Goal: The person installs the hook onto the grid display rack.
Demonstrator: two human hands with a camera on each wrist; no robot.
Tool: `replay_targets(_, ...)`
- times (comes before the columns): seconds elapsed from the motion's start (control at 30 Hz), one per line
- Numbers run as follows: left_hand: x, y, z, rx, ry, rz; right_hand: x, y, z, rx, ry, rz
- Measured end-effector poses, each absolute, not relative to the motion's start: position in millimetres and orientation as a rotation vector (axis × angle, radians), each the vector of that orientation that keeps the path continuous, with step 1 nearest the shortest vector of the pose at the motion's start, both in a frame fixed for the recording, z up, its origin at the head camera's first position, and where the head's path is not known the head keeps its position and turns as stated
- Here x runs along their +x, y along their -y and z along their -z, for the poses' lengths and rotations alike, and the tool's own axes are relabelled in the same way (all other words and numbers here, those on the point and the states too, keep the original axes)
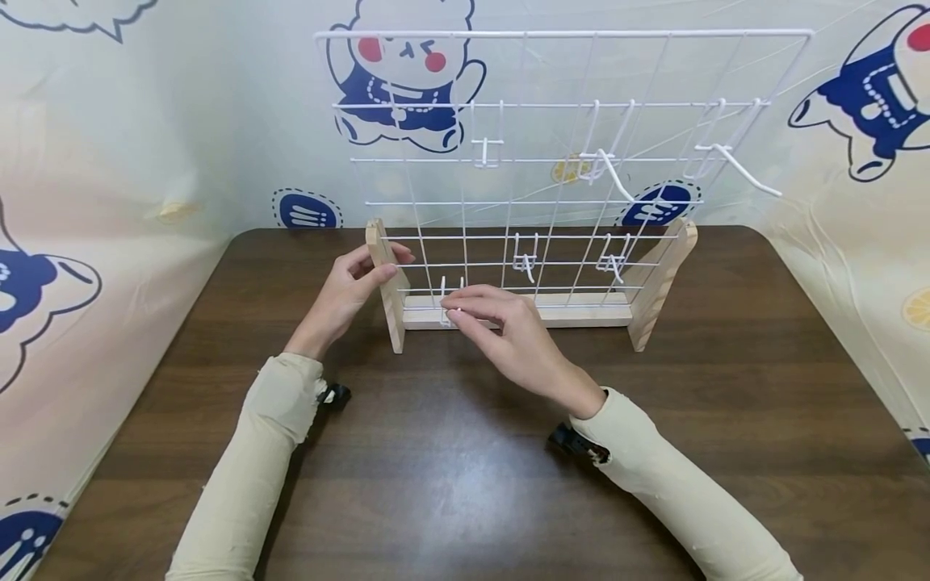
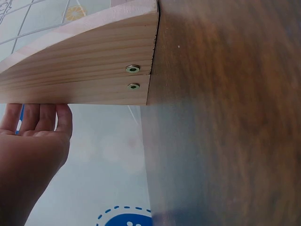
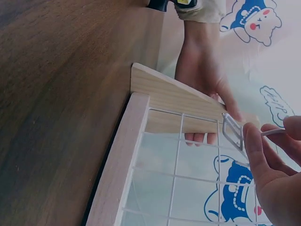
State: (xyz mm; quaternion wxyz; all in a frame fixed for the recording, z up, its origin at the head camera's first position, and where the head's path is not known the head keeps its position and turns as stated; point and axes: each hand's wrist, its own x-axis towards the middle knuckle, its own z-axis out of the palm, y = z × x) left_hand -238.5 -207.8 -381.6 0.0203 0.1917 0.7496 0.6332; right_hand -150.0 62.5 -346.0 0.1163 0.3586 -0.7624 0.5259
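A white wire grid rack (image 1: 567, 34) stands on wooden feet, leaning away at the top. My left hand (image 1: 341, 294) grips its left wooden side panel (image 1: 393, 307), thumb on the near side and fingers behind; the left wrist view shows those fingertips at the panel's edge beside two bolts (image 2: 133, 68). At the grid's lower left, my right hand (image 1: 519, 331) pinches a white wire hook (image 3: 226, 129) by its prong between thumb and fingers. The hook's square frame is against or very near the grid wires; whether it is latched on cannot be told.
Several other white hooks hang on the grid, among them a long-pronged one (image 1: 748, 172) at upper right and a short one (image 1: 525, 263) lower down. A wooden crossbar (image 1: 588, 313) joins the feet. Beneath is a brown table (image 1: 436, 484); a patterned cloth (image 1: 182, 121) hangs behind.
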Motion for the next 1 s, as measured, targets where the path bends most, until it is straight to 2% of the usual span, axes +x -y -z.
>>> replay_targets(1.0,-238,207,383,0.589,-2.328,-1.981,-161,-53,339,1.043,2.038,-1.635)
